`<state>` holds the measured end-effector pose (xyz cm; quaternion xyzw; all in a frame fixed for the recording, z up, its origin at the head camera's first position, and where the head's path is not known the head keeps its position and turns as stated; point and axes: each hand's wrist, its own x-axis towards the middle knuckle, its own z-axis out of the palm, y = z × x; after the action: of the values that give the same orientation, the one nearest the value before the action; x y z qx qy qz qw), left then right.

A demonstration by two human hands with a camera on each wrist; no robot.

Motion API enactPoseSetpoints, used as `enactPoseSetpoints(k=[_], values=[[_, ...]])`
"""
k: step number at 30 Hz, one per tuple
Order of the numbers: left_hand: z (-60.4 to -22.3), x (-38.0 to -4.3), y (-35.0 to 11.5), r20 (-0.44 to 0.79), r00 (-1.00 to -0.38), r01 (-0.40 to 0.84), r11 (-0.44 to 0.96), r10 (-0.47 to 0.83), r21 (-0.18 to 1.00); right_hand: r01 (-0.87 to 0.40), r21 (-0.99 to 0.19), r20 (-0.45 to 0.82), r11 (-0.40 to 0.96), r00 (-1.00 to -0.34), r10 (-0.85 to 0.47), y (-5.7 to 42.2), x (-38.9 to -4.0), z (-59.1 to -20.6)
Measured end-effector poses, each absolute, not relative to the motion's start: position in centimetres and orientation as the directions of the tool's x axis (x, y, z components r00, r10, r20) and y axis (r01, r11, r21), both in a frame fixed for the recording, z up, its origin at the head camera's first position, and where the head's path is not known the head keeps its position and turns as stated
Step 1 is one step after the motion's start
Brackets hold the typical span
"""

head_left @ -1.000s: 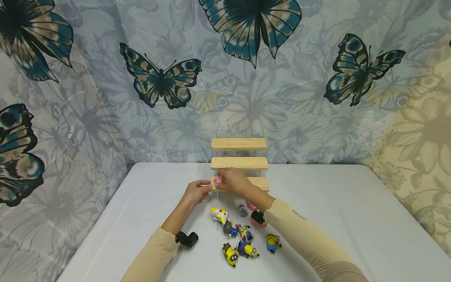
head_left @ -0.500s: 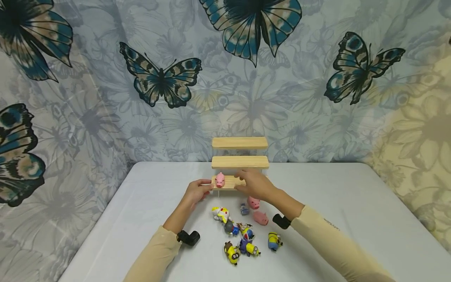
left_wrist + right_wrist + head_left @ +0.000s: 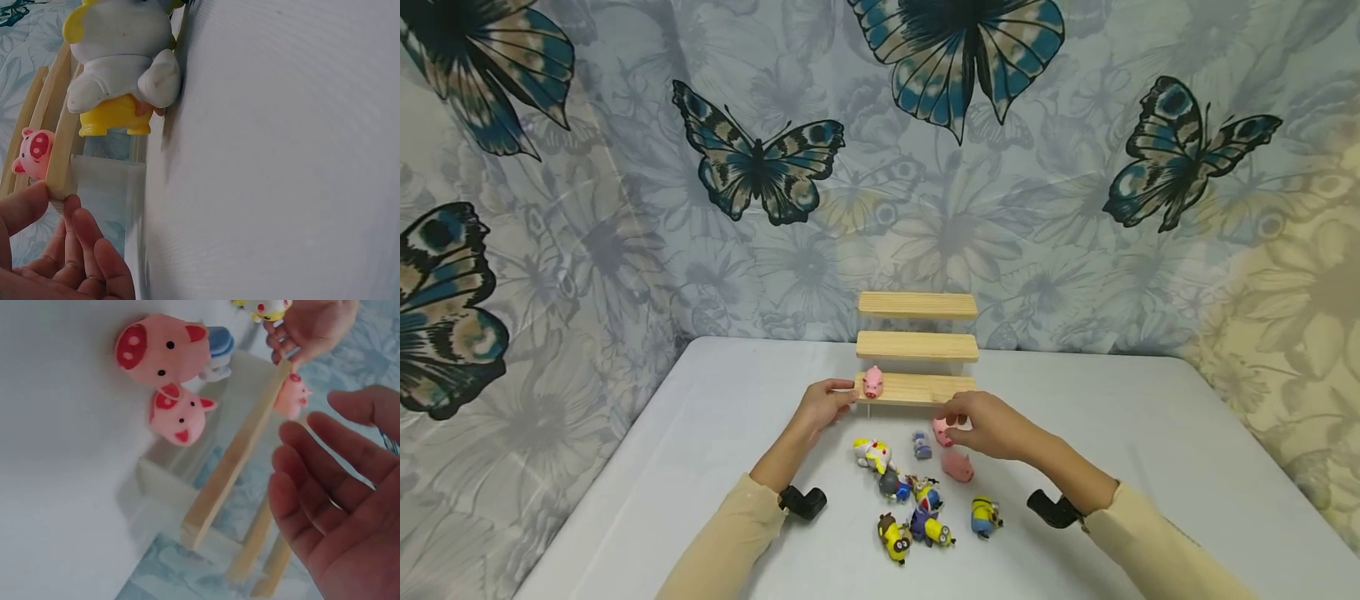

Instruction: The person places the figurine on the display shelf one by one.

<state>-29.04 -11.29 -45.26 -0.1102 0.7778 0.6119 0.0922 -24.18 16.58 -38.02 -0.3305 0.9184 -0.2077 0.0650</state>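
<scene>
A three-tier wooden display shelf (image 3: 925, 390) stands at the back of the table. My left hand (image 3: 822, 406) pinches the left end of its lowest plank, thumb above and fingers below in the left wrist view. On that plank, beside the thumb, sits a pink toy pig (image 3: 872, 382). My right hand (image 3: 988, 425) hovers with loosely bent fingers and holds nothing. Near its fingertips in the head view is a second pink pig (image 3: 942, 432) on the table. A third pig (image 3: 957, 466) lies just in front, larger in the right wrist view (image 3: 164, 353).
Several toy figures lie in front of the shelf: a white-and-yellow one (image 3: 873, 455), a small blue-grey one (image 3: 922, 445), a grey-and-blue one (image 3: 892, 485), and yellow minions, one (image 3: 985, 517) apart on the right. A butterfly-patterned cloth (image 3: 760, 275) hangs behind the white table (image 3: 647, 467).
My right hand has let go of the pig on the lowest plank and moved right and toward me, over the pigs on the table. My left hand keeps its grip on the plank.
</scene>
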Motion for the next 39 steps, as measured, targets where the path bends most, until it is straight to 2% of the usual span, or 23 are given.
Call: enactPoseSetpoints(k=[6,11,24,39], values=[[-45.2,-29.0,-11.4,-0.264,-0.963,-0.271,0.223,-0.062,0.936,-0.531,-0.519,-0.11,0.67,-0.736,-0.668,18.3,-23.1,-38.3],[-45.3,-28.8,-11.2,-0.264,-0.963,-0.268,0.217,-0.047,0.939,-0.479,-0.588,-0.159,0.652,-0.722,-0.674,19.9,-22.3,-39.5],[-45.3,-29.1,-11.5,-0.265,-0.963,-0.267,0.2,-0.036,0.943,-0.403,-0.634,-0.294,0.661,-0.665,-0.687,21.1,-21.4,-41.2],[-45.1,-29.0,-11.3,-0.284,-0.958,-0.288,0.199,-0.05,0.937,-0.429,-0.651,-0.286,0.627,-0.626,-0.725,21.6,-20.7,-42.5]])
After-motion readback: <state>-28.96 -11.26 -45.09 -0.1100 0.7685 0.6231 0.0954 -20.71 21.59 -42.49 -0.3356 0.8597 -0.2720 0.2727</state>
